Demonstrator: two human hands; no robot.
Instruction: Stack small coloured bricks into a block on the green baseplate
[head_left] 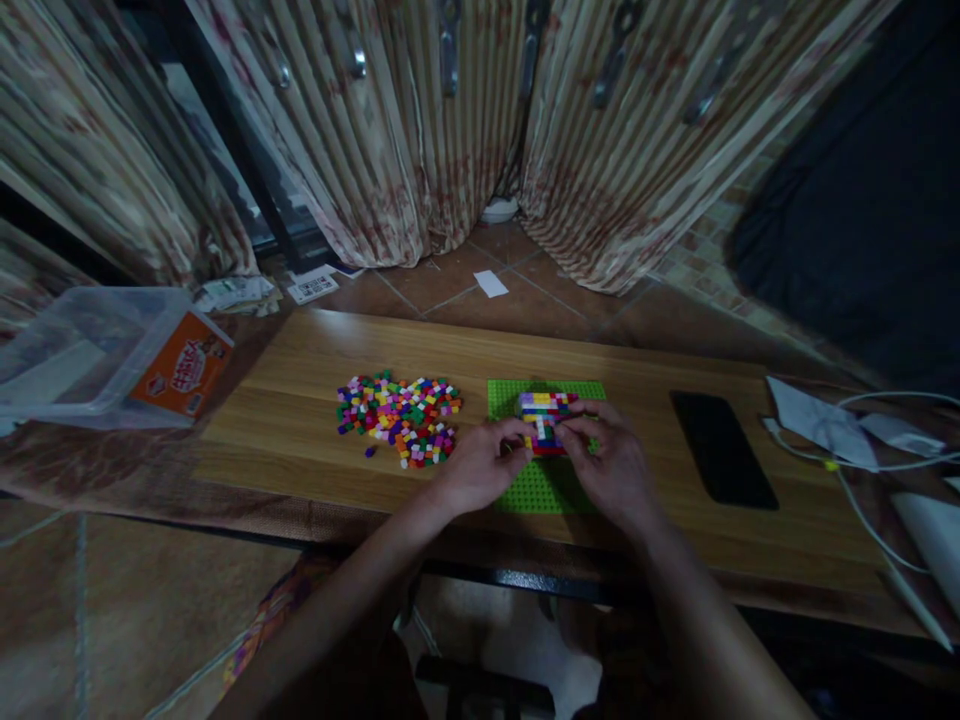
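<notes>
**Head view: both hands at brick block on green baseplate**

Head camera looking down on a wooden tabletop (300, 400). Left hand (480, 465) curled, fingertips pinched narrow at the left edge of a small multicoloured brick block (546, 415); whether a loose brick sits between the fingertips, impossible to tell. Right hand (611, 460) likewise curled, fingers drawn close against the block's right side, touching it. Block standing on a green baseplate (540, 490), toward its far half, rows of purple, yellow, white, blue and red showing between the two hands. Baseplate flat on the table, near the middle, partly covered by both hands.

Just left of the baseplate, apart from it, a loose pile of small bricks (399, 418) in many colours, one or two strays at its near edge. Right of the baseplate, a dark phone (722, 447) lying face up. Farther right, white cables (862, 490) and folded paper (817, 420). Off the table's left end, a clear plastic box (82, 350) with an orange label. Behind, striped curtains (420, 130) hanging to a tiled floor (517, 290).
</notes>
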